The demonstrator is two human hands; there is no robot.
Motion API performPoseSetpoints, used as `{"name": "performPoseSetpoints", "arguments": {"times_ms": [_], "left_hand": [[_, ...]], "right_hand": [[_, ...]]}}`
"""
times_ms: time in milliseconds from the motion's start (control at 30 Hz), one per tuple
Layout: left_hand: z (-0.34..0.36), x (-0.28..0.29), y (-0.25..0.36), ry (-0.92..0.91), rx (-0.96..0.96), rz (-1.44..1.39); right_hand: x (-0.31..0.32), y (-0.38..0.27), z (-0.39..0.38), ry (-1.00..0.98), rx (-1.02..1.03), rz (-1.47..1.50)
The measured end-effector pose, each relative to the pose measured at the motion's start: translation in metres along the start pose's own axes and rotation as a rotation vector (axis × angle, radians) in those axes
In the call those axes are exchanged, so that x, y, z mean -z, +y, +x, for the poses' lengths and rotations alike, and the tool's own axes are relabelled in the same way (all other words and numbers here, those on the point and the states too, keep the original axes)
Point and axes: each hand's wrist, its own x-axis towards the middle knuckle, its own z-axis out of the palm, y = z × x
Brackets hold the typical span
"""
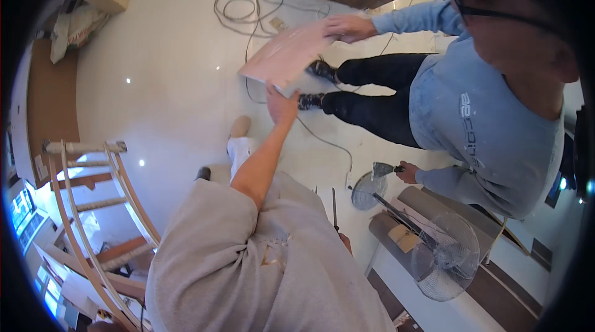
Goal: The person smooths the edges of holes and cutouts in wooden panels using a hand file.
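The floor [167,65] left of the pink panel [285,53] offers passage; a co-worker [496,127] blocks the right, a pedestal fan [447,257] the lower right, a ladder [102,204] the lower left.

A pale pink board [282,53] shows just above the left hand [282,108], over a glossy off-white floor [167,53]. To the hand's right, a co-worker wears a light blue-grey sweatshirt [452,109] with white lettering, black trousers [378,118] and dark shoes [322,70]. Grey cable [246,36] loops beyond the hand. Below it come a tan shoe [240,126] and a plain grey sleeve [204,220]; to its lower left, a tan ladder [102,204]; to its lower right, a silvery mesh-patterned fan [445,257] near grey-brown rolls [427,202].
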Motion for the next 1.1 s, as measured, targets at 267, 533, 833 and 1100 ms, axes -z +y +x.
{"name": "performPoseSetpoints", "arguments": {"times_ms": [267, 533, 833, 1100], "left_hand": [[0.191, 0.087, -0.014, 0.095, -0.304, -0.196], [0.247, 0.143, -0.010, -0.042, -0.367, 0.093], [0.257, 0.140, -0.004, -0.023, -0.337, 0.320], [0.273, 0.164, 0.032, -0.366, -0.254, 0.764]], "right_hand": [[-0.009, -0.069, 0.037, -0.001, -0.003, 0.180], [-0.041, -0.096, 0.073, -0.025, -0.018, 0.044], [-0.064, -0.150, 0.053, -0.028, -0.039, 0.281], [-0.092, -0.137, 0.070, -0.035, 0.052, 0.173]]}}
